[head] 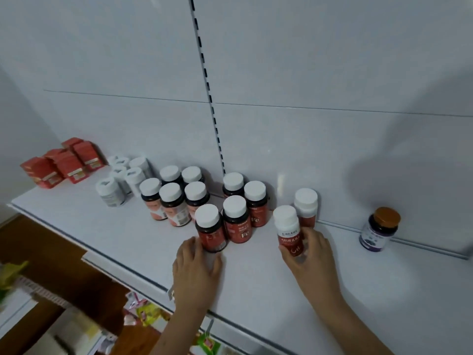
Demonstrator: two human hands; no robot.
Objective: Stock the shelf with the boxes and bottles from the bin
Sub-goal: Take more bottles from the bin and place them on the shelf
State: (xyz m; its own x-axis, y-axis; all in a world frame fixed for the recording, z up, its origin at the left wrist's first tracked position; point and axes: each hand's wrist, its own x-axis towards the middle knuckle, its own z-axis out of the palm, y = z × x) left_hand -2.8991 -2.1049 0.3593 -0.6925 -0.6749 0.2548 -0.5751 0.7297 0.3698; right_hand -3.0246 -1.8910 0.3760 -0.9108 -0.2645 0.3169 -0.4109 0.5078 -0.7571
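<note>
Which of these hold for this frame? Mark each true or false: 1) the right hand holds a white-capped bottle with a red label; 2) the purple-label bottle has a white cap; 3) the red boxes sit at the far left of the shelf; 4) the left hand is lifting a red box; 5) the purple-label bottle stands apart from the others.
1) True: the right hand grips the white-capped bottle.
2) False: the purple-label bottle has a brown-orange cap.
3) True: the red boxes stand at the shelf's left end.
4) False: the left hand touches a dark red-label bottle standing on the shelf.
5) True: it stands alone at the right.
</note>
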